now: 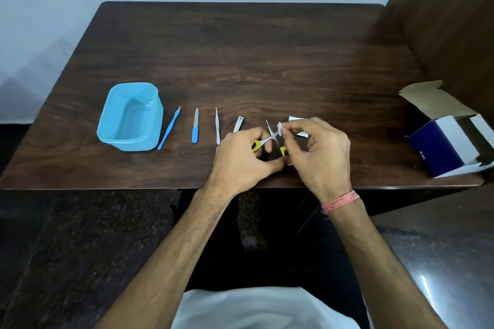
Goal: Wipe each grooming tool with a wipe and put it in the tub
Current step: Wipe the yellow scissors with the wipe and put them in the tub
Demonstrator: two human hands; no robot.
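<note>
Scissors (271,139), yellow handles, open, held above worktop (240,48) near front edge. Your left hand (240,160) fingers clamped on handle; right hand (318,152) fingers pinch wipe (281,125) on blade. Draw wipe pivot to tip, each blade. Tub (107,131) at 9 o'clock, empty.

One head-worn wide-angle view looks forward and steeply down, from close above, onto the table (240,48).

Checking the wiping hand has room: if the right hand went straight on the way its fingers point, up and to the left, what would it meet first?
The right hand pinches a wipe already at the scissors blades, so those come first. Beyond them probably the nail clipper, though depth is unclear.
</note>
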